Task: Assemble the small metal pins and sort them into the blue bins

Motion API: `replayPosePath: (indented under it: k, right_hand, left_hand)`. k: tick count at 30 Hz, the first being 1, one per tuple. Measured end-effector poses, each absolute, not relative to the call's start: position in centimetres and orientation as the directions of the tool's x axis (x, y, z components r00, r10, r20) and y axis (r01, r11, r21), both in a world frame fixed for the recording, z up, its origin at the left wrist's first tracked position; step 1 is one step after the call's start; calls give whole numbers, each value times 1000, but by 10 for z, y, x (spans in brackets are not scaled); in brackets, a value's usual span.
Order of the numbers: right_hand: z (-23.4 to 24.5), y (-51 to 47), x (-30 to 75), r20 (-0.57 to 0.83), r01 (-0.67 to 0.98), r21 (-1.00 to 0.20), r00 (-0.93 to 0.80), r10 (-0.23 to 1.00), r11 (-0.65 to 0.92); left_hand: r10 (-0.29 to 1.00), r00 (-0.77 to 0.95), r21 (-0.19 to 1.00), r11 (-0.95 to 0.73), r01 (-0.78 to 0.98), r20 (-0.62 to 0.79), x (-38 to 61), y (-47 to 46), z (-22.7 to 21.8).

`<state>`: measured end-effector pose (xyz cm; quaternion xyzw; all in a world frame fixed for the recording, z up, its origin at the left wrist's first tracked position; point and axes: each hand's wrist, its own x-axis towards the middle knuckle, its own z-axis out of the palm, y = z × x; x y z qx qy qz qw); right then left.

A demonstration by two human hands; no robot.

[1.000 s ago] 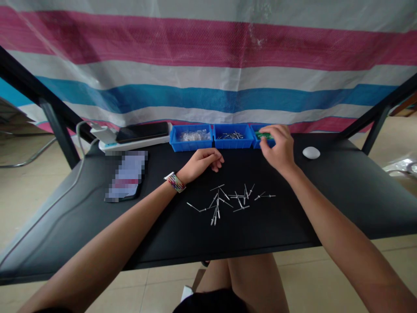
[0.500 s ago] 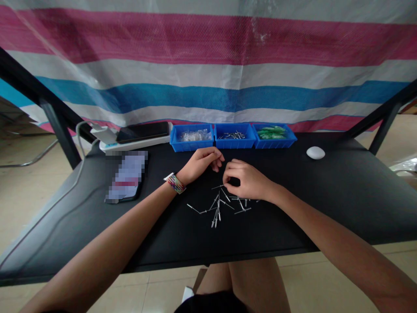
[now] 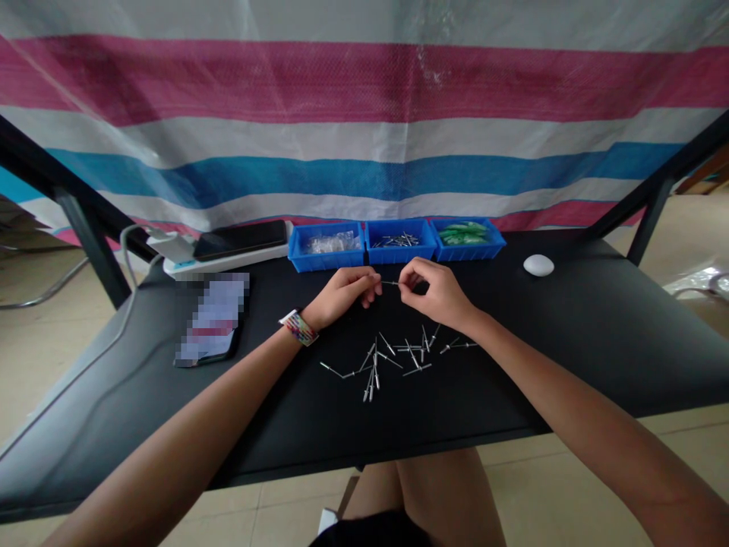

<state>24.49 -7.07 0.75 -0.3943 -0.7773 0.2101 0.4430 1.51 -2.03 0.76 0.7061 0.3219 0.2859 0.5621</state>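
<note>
Far left of the middle blue bin (image 3: pixel 399 241): white power strip (image 3: pixel 187 256) at the table's back edge, a dark phone (image 3: pixel 240 238) lying on top of it. A second phone (image 3: pixel 210 319) lies flat, left of the bin and nearer to me.

Touching the middle bin's left wall: another blue bin (image 3: pixel 326 247) holding clear plastic bits.

Left hand (image 3: pixel 342 292): just in front of the middle bin, to its left. Woven wristband (image 3: pixel 298 327) on the wrist. Fingers curled closed, tips meeting the left end of a blind rivet (image 3: pixel 390 283). Whether they pinch it or only touch it, I cannot tell.

Blind rivet: lifted off the black table (image 3: pixel 569 342), level, directly in front of the middle bin, bridging my two hands. The middle bin itself holds more rivets.

Right hand (image 3: pixel 436 292): in front of the middle bin, slightly right. Thumb and forefinger clamped on the rivet's right end, other fingers folded. Hands close together, with only the rivet's length between them.

Loose rivets (image 3: pixel 392 357): scattered on the table, further toward me from the middle bin, below both hands, untouched.

Touching the middle bin's right wall: a third blue bin (image 3: pixel 467 237) with green parts.

Well right of the middle bin: a small white oval object (image 3: pixel 538 265), alone.
</note>
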Motion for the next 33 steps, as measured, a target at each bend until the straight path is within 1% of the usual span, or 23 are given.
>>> replayPosePath:
  k: [3,5,7,10,12,15,18,24,33]
  right_hand:
    - [6,-71,244,531,417,-679,-289,797,604]
    - [5,-71,242,511,393,-719,-262,819,574]
    - [3,-71,241,455,342,-795,-209,866,501]
    - [0,-69,241,334,237,-902,-148,931,361]
    - [0,-69,241,266,188,-938,-155,952,292]
    - [1,-68,243,211,176,-952,-212,954,250]
    - [2,-68,244,204,175,-953,-243,949,249]
    - [2,-68,244,223,145,-954,-244,944,263]
    - [5,-73,242,278,213,-925,-191,942,316]
  left_hand:
    - [768,639,981,-157,118,46,15,-19,6]
    - [764,643,983,-152,104,50,14,-18,5]
    - [765,641,984,-153,93,58,14,-18,5]
    - [772,630,983,-166,74,82,14,-18,6]
    - [776,621,979,-190,71,106,14,-19,7]
    - [776,618,971,-224,85,126,14,-20,7]
    - [771,624,970,-228,83,128,15,-20,7]
    - [760,636,972,-225,65,133,14,-20,5]
    - [762,641,980,-183,80,90,15,-21,10]
